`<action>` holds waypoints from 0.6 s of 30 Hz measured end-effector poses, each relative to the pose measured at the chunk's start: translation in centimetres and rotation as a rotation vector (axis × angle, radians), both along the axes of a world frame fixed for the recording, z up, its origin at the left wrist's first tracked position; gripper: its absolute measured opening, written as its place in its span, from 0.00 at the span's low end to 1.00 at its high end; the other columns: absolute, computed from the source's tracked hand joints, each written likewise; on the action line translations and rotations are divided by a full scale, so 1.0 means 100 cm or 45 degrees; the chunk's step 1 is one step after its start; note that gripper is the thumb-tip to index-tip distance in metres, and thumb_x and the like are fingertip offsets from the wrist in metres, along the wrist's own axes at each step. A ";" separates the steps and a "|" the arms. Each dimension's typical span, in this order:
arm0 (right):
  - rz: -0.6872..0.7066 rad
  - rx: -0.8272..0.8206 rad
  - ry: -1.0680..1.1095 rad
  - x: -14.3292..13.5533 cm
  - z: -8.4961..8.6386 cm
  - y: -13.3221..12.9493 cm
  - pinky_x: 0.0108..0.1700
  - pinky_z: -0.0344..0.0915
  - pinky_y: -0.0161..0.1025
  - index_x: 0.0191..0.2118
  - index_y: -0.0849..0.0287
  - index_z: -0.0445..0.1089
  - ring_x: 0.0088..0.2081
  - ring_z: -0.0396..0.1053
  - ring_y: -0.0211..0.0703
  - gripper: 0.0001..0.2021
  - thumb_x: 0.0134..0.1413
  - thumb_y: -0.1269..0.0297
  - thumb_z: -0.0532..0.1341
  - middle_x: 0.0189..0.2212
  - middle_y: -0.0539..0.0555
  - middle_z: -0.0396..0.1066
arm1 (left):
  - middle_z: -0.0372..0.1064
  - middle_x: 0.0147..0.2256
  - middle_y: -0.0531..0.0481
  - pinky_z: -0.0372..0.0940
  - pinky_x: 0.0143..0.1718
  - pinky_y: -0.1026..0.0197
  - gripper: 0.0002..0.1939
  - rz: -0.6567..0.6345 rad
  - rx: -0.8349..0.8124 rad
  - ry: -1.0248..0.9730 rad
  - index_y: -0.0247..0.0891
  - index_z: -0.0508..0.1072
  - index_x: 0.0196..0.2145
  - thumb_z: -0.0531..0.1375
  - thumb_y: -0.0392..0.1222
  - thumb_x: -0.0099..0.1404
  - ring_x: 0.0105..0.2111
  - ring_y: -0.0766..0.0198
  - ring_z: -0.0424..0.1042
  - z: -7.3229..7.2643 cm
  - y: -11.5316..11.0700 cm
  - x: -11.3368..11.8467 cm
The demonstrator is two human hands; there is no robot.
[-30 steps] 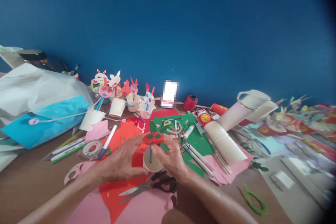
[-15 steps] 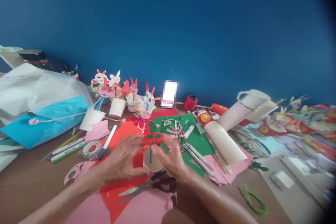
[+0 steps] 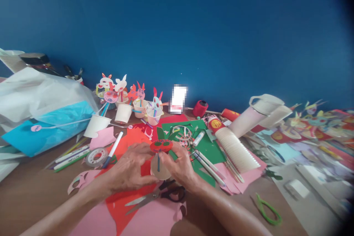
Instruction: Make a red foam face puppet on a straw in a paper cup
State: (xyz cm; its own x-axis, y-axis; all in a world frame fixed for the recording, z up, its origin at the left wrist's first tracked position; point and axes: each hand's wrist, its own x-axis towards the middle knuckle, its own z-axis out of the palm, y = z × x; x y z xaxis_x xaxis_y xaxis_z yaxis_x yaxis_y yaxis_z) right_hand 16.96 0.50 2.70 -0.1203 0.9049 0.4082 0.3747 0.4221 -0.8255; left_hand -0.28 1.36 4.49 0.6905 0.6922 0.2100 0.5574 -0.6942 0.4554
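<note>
Cup: a pale paper cup (image 3: pixel 162 173), round-mouthed, sits mid-worktop (image 3: pixel 33 195) between the palms
Grip: left hand (image 3: pixel 131 166) and right hand (image 3: pixel 179 166), both clamped round the cup
Face: flat red paper oval (image 3: pixel 162 147), green-eyed, on a slim blue stem (image 3: pixel 158 163)
Edges: steel scissors (image 3: pixel 156 194), blades parted, lie just nearer
Room: tight right, by the green sheet (image 3: pixel 214 149); brown wood opens out far left

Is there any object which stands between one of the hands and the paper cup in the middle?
Nothing visible does. The left hand curves around the left side of the paper cup, and the right hand grips its right side. The scissors lie on the cup's near side, not between.
</note>
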 end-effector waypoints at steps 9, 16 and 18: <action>0.003 -0.021 -0.009 0.000 0.001 0.001 0.41 0.58 0.39 0.31 0.57 0.71 0.34 0.66 0.41 0.06 0.48 0.70 0.57 0.27 0.50 0.70 | 0.70 0.44 0.46 0.60 0.44 0.50 0.24 0.041 -0.029 -0.041 0.42 0.68 0.47 0.60 0.51 0.52 0.45 0.51 0.66 -0.003 0.000 0.000; -0.006 -0.029 -0.031 0.002 0.001 0.000 0.41 0.58 0.38 0.32 0.57 0.71 0.34 0.66 0.41 0.05 0.49 0.69 0.57 0.32 0.51 0.72 | 0.70 0.44 0.46 0.60 0.45 0.50 0.23 0.040 -0.044 -0.060 0.42 0.68 0.46 0.59 0.54 0.53 0.46 0.51 0.65 -0.001 0.001 -0.001; -0.009 -0.019 -0.036 0.002 0.002 0.000 0.41 0.58 0.38 0.33 0.57 0.71 0.34 0.66 0.41 0.06 0.49 0.69 0.57 0.32 0.51 0.72 | 0.70 0.43 0.45 0.60 0.45 0.50 0.25 0.047 -0.030 -0.067 0.41 0.67 0.47 0.59 0.54 0.53 0.46 0.51 0.65 -0.001 0.001 -0.001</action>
